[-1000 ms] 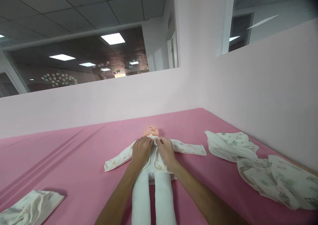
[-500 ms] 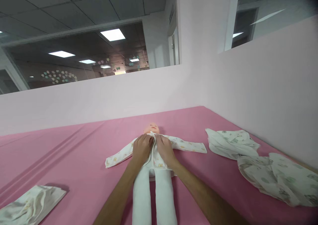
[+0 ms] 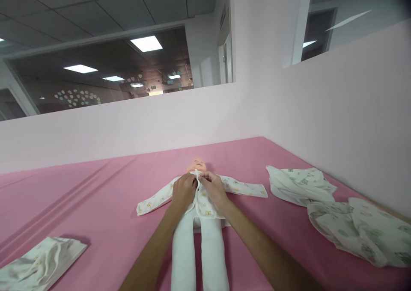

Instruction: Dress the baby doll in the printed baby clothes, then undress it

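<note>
A baby doll (image 3: 198,165) lies on its back with its head toward the wall. It wears a white printed baby jacket (image 3: 207,207) with both sleeves stretched out sideways, and plain white trousers (image 3: 213,252). On the chest, just below the neck, my left hand (image 3: 184,191) is closed on the jacket's front edge, its fingertips partly hidden. Beside it my right hand (image 3: 212,188) pinches the other front edge between thumb and fingers. The two edges meet along the middle of the chest.
Pink sheet (image 3: 105,197) covers the surface, which ends at a white wall (image 3: 205,115) behind and at the right. Crumpled printed cloths (image 3: 300,186) lie on the right by the wall. A folded printed cloth (image 3: 45,261) lies at the front left.
My right hand has shifted its fingers from lying over the jacket front to a pinch near the neck edge. My left hand stays nearly in place.
</note>
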Tool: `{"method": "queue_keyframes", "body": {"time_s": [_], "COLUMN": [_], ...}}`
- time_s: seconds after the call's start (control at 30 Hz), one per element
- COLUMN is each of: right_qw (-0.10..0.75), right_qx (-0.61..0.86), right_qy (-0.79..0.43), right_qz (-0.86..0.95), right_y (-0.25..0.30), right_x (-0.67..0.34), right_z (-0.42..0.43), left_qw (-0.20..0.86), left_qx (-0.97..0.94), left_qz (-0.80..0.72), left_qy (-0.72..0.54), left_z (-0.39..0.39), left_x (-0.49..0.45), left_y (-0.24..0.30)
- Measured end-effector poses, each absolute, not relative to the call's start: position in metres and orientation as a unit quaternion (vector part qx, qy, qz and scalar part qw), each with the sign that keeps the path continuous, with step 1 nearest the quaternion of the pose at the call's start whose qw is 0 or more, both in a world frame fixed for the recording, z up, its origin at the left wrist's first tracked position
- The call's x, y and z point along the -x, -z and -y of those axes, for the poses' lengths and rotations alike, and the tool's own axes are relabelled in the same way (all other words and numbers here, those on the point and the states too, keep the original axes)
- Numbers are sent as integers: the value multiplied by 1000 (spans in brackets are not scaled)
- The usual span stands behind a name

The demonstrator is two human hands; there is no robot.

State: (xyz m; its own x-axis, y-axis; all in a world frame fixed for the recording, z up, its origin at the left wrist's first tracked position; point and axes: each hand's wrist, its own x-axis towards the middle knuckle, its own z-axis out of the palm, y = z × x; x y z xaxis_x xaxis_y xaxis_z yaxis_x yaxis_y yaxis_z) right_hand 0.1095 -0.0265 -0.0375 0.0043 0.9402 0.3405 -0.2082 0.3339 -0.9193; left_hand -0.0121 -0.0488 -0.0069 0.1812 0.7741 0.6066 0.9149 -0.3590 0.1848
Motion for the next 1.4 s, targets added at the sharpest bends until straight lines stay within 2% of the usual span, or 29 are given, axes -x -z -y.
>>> {"method": "queue_keyframes", "body": {"time_s": [0.17,0.33,0.43,0.97,1.17,1.4], "right_qw": [601,594,591,560,530,462], "right_qx": [363,377,381,399,491,551], "right_qy": [-413,-333,-296,-179,-140,-188], "right_qz": [581,628,646,704,677,670], "right_y": [38,36,37,36,29,24], "right_x": [-113,-115,-114,-117,-119,-114], "right_z": [28,35,37,47,70,76], "left_qw": [15,-197,-237,-262,-122,-73], "left_qx": [772,731,706,666,675,746], "left_qz": [545,528,532,537,610,600], "left_qy": [328,383,404,445,396,279], "left_z": [52,53,47,44,86,110], "left_x": [14,18,20,18,14,16], "left_y": [-2,-4,0,-3,-11,-13]}}
